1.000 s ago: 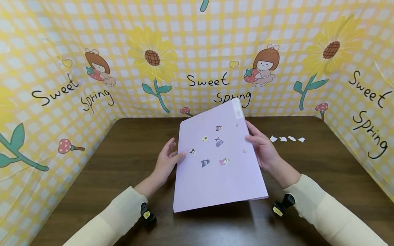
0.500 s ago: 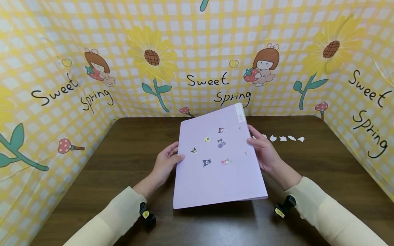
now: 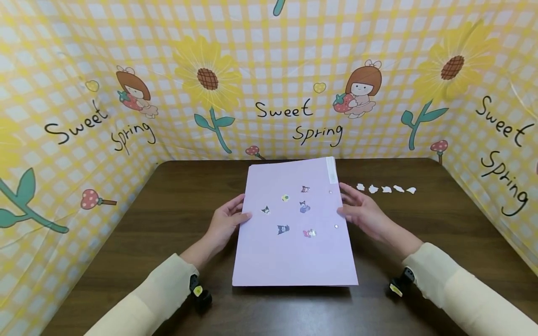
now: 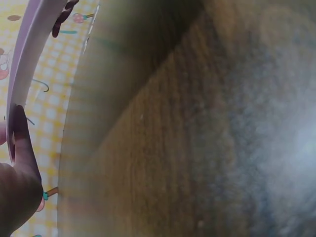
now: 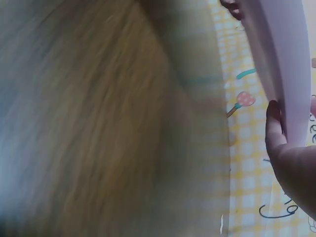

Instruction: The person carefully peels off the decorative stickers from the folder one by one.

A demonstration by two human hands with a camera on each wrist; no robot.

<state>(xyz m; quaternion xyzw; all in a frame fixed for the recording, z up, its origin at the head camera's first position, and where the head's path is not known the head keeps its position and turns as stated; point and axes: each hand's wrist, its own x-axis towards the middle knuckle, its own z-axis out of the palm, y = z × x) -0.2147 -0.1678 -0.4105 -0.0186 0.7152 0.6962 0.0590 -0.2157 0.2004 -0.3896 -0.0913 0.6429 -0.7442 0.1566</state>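
Through the head camera I have a lilac folder [image 3: 294, 261] at the centre of my view, with a dark shadow below its six o'clock edge; both wrist views show it raised off the wooden table [image 3: 168, 205]. The left hand [image 3: 224, 223] is clamped on the folder at its nine o'clock edge — thumb on the upper face, fingers underneath. The right hand [image 3: 364, 215] pinches the three o'clock edge, again with the thumb on top and fingers behind. I count six small cartoon stickers [image 3: 283, 229] across the cover, a pale label [image 3: 332, 170] at its one o'clock corner and two small round studs [image 3: 336, 226] towards three o'clock. Just past the right hand, at two o'clock from the folder, small white scraps [image 3: 386, 189] lie in a row on the tabletop. Black wrist cameras [image 3: 201, 295] sit by the cuffs of the pale sleeves [image 3: 164, 285], at eight and four o'clock. A yellow checked cloth [image 3: 269, 56] rises at twelve — flowers, cartoon girls and "Sweet Spring" printed on it — and runs round to ten and two.
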